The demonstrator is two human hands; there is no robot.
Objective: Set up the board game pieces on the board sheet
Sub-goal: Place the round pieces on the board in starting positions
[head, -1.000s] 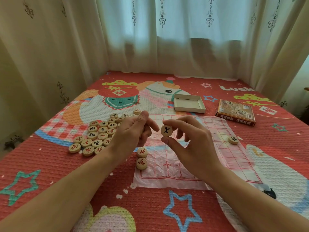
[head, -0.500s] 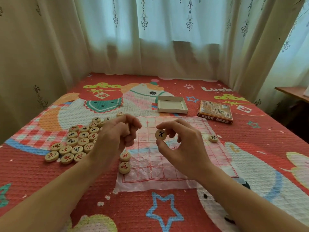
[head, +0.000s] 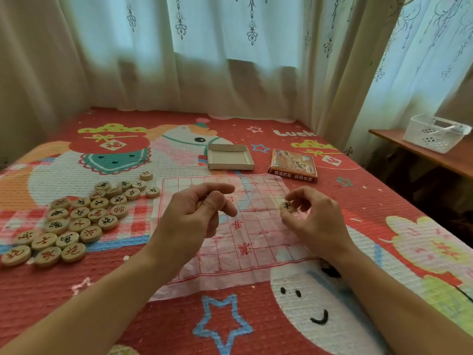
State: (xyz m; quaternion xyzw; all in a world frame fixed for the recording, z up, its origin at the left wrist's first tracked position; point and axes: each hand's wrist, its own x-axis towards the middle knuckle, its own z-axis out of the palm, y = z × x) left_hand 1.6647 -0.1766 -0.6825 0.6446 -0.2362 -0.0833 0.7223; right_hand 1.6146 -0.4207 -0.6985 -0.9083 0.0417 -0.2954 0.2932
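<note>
A thin plastic board sheet (head: 256, 242) with a red grid lies on the red bedspread. My right hand (head: 313, 221) hovers over the sheet's right edge, pinching a round wooden piece (head: 286, 207) with a black character. My left hand (head: 197, 213) hangs over the sheet's left half, fingers curled; I cannot see anything in it. A pile of wooden pieces (head: 76, 219) with red and black characters lies on the bedspread left of the sheet. My left hand hides the sheet's left edge.
An open cardboard box tray (head: 230, 157) and the printed box lid (head: 293, 165) lie beyond the sheet. Curtains close the far side. A wooden shelf (head: 435, 155) with a white plastic basket (head: 435, 133) stands at the right.
My right hand has carried the black-marked piece rightward to the sheet's right edge. My view has swung right, showing the shelf. My left hand now covers the two pieces at the sheet's left edge.
</note>
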